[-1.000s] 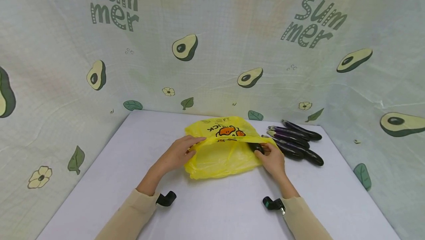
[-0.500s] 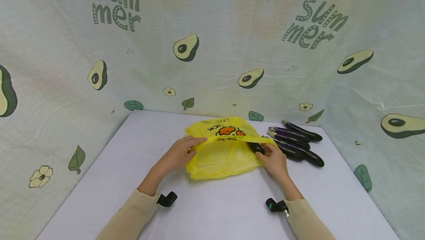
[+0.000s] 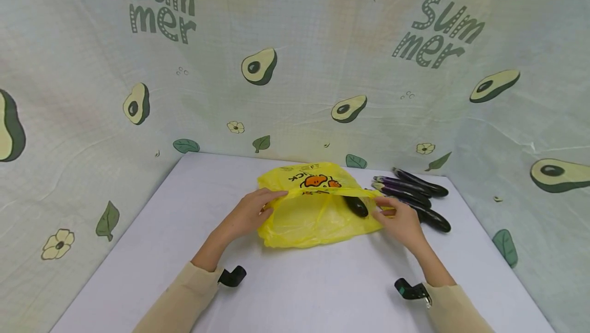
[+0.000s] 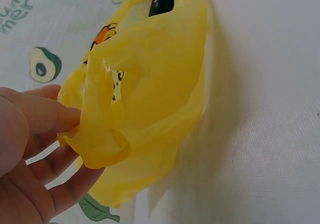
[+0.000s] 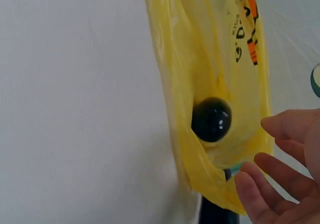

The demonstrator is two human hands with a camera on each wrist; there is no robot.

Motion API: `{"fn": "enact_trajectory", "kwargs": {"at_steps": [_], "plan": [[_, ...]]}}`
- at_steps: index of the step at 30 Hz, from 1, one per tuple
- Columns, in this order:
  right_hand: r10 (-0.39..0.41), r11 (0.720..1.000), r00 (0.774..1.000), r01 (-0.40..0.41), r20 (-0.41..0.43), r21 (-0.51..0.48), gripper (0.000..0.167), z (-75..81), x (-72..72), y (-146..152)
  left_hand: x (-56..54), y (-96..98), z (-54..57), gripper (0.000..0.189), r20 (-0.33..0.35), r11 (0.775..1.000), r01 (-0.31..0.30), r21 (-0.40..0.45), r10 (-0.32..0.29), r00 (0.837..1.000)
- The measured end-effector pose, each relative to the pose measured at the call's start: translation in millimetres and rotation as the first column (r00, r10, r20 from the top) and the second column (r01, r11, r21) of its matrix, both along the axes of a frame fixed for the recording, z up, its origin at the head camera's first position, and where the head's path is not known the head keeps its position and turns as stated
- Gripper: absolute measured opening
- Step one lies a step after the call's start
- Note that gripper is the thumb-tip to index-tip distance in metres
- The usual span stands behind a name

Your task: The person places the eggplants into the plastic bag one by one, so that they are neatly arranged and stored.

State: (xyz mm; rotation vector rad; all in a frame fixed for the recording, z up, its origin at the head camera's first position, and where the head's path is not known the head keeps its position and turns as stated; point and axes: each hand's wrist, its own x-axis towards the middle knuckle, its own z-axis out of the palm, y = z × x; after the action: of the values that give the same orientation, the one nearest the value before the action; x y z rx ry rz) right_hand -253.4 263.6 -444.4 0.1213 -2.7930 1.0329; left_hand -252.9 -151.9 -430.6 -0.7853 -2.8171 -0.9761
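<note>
A yellow plastic bag point(image 3: 301, 223) with an orange and black print lies on the table, its mouth held up toward me. My left hand point(image 3: 251, 211) pinches the bag's left edge between thumb and fingers, as the left wrist view shows too. Just inside the mouth, on the right, lies a dark purple eggplant point(image 3: 357, 206), its rounded glossy end point(image 5: 212, 119) pointing out and its other end hidden under the plastic. My right hand point(image 3: 402, 221) is at the bag's right edge, fingers loosely bent and apart, with nothing gripped and a gap between them and that eggplant.
Several more eggplants point(image 3: 421, 183) lie side by side behind and right of my right hand, partly covered by it. A white table point(image 3: 313, 292) runs up to a printed cloth backdrop point(image 3: 295, 41). Each sleeve carries a small black camera point(image 3: 232, 275).
My right hand has let go of the eggplant and moved right, to the bag's right edge. The eggplant stays inside the mouth. My left hand has kept its place.
</note>
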Motion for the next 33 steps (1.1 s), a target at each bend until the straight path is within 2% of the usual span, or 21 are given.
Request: {"fn": "enact_trajectory", "kwargs": {"at_steps": [6,12,21,33], "plan": [[0.011,0.994,0.994,0.000,-0.106,0.110,0.043,9.1,-0.1,29.0,1.6,0.0,2.6,0.056,0.005,1.000,0.005,0.009,-0.005,1.000],[0.050,0.979,0.989,-0.021,-0.140,0.203,0.047,6.1,-6.0,58.5,2.6,-1.0,4.6,0.058,0.000,1.000,0.025,0.018,-0.025,1.000],[0.070,0.958,0.995,-0.047,-0.071,0.282,0.056,-4.0,-16.0,86.1,0.5,-2.3,3.1,0.057,-0.024,0.999,0.041,0.014,-0.041,0.999],[0.126,0.942,0.992,-0.113,-0.018,0.316,0.060,-7.3,-21.2,94.9,0.9,-3.2,2.7,0.056,-0.009,1.000,0.013,0.012,-0.012,1.000]]}}
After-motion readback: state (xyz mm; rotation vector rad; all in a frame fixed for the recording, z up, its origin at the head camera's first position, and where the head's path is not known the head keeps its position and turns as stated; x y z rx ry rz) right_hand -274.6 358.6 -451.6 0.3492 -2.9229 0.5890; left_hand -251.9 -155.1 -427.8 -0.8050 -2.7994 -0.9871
